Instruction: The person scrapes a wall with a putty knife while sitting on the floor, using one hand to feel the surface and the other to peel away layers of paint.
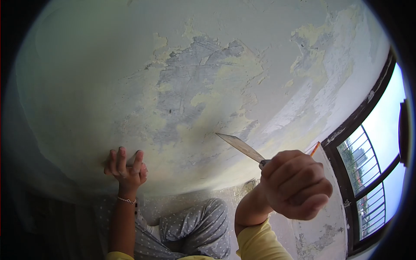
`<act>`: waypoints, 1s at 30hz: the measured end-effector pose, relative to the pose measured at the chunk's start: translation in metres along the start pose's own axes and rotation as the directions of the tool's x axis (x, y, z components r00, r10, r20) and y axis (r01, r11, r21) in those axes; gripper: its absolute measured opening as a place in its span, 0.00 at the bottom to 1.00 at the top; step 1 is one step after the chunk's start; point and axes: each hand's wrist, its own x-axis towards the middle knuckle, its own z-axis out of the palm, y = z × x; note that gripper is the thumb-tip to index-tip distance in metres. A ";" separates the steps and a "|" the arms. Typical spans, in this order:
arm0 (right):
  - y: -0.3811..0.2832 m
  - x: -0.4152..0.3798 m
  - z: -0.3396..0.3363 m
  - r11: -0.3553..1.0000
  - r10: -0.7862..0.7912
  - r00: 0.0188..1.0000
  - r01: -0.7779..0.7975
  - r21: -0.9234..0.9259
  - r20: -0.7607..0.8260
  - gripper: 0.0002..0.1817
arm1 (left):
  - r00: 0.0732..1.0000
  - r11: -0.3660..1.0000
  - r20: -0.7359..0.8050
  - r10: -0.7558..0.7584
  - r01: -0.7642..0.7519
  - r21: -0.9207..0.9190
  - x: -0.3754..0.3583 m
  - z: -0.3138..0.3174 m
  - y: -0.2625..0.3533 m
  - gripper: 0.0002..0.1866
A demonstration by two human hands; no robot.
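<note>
My right hand (297,184) is wrapped round the handle of a putty knife (241,146), whose thin metal blade points up and left across the wall. Most of the handle is hidden in the fist. The wall (86,86) has a large patch of peeled paint (182,86), with grey plaster and yellowish layers bare, above and left of the blade tip. Down at the left, my left hand (126,168) is empty, its fingers apart and partly bent, close to the lower wall. A braided bracelet (126,200) circles that wrist.
A dark-framed window (346,182) with outside railings (368,173) stands at the right. More peeling paint (310,52) lies at upper right. A thin orange strip (315,149) shows just beyond my right fist. My bent leg (195,223) in dotted grey trousers is below the wall.
</note>
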 end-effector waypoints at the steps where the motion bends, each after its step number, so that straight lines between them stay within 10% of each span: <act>1: 0.012 -0.003 0.001 0.992 0.114 0.993 -0.115 -0.042 -0.022 0.22 | 1.000 1.000 -0.009 -0.002 0.002 0.000 0.000 0.001 0.000 0.20; 8: -0.007 0.000 -0.004 1.000 0.005 0.999 -0.005 0.020 0.042 0.20 | 1.000 1.000 -0.017 0.001 -0.001 -0.006 0.000 0.001 -0.001 0.19; 11: 0.028 -0.014 0.008 0.961 0.137 0.989 -0.119 -0.251 0.054 0.13 | 1.000 1.000 -0.027 0.006 -0.006 -0.013 0.002 0.001 0.000 0.20; 16: -0.003 0.003 0.000 0.997 0.037 0.998 -0.040 0.071 0.048 0.11 | 1.000 1.000 -0.026 0.010 -0.010 -0.005 0.003 0.002 -0.001 0.20; 22: 0.023 -0.011 0.009 0.905 0.280 0.960 -0.256 -0.341 0.025 0.20 | 1.000 1.000 -0.028 0.009 -0.010 -0.013 0.004 0.000 0.000 0.19; 25: -0.012 0.006 0.013 0.999 0.021 1.000 -0.021 -0.037 -0.012 0.20 | 1.000 1.000 -0.025 0.001 -0.001 -0.009 0.005 0.000 0.000 0.19; 30: 0.022 -0.010 0.007 0.902 0.221 0.974 -0.181 -0.391 0.059 0.16 | 0.998 0.998 -0.020 0.057 -0.058 -0.004 0.005 0.000 -0.003 0.20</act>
